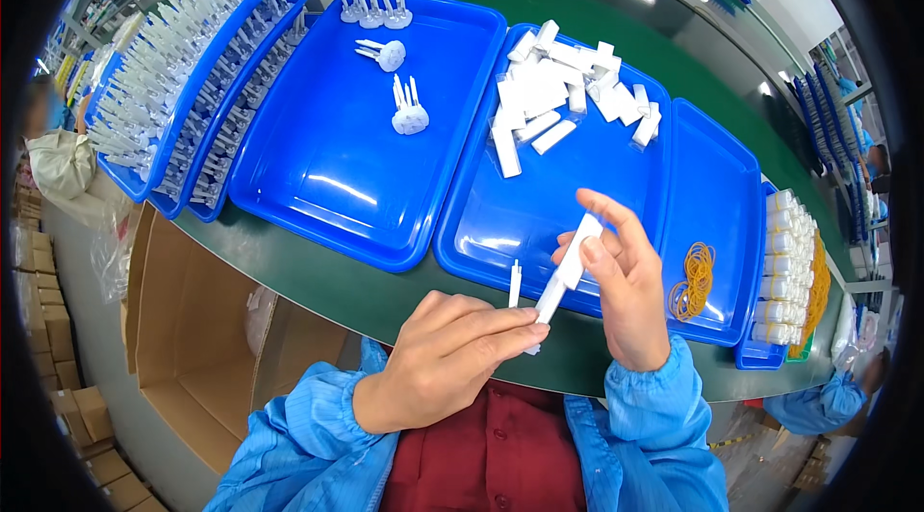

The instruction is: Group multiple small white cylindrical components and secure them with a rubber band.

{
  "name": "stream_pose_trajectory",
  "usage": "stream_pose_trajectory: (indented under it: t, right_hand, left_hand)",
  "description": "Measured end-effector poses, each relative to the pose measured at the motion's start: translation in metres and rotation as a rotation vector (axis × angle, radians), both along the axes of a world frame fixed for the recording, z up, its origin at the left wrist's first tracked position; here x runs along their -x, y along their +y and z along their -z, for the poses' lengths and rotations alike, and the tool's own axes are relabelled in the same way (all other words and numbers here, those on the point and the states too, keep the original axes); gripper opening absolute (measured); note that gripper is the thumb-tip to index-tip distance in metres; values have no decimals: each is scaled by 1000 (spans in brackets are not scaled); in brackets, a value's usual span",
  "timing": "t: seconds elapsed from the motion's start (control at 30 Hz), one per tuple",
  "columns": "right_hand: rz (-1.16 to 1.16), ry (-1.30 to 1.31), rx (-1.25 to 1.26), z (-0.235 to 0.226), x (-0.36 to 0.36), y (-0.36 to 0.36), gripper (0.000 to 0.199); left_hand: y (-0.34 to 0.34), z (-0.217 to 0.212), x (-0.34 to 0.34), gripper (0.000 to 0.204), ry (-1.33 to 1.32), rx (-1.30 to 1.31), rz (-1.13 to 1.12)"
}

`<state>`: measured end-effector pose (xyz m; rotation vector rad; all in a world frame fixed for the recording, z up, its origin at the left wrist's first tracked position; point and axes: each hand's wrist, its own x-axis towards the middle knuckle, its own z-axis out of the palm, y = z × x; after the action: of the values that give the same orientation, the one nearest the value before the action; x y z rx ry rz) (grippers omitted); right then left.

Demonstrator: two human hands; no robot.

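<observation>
Both hands work close to the chest, over the near edge of the green bench (pixel 318 276). Left hand (pixel 448 358): fingers closed, thumb and forefinger pinching the lower end of a slim white plastic stick (pixel 561 283). Right hand (pixel 621 286): fingers curled loosely, thumb and forefinger pinching the upper end, where a clear sleeve seems to cover it; remaining fingers partly open. A second small white piece (pixel 515 283) stands up just beside the left fingertips; cannot tell whether it is held. Judgement: the stick looks light, rigid and smooth, likely slippery inside the film, so a pinch near each end suits it; thin enough to snap if bent. Beyond: middle blue tray (pixel 500 233) holding a heap of white rectangular pieces (pixel 563 89), left blue tray (pixel 318 166) with a few pronged white parts (pixel 409 113), right tray with yellow rubber bands (pixel 695 279).
</observation>
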<state>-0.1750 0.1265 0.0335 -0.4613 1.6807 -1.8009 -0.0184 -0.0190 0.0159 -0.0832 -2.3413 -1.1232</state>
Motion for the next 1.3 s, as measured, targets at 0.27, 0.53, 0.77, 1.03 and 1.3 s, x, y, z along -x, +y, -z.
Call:
stream_pose_trajectory:
  t: [0.27,0.53,0.77,1.03,1.3]
  right_hand:
    - [31,351,2,20,-51,9,58]
    - [51,997,-205,22,29,-62,31]
    - [-79,1078,-493,43,49,-91,52]
    - [-34,-107,-14,6,3,-38,45]
    - [44,65,-22,18,-7,-16,45]
  left_hand:
    - [4,11,2,41,123,-111,-160]
    - [-11,21,-3,38,147,-136,-223]
    - [-24,23,-12,35,109,-18,-200]
    - [-17,15,-11,32,67,68,-25]
    - [-12,8,-5,30,44,50,8]
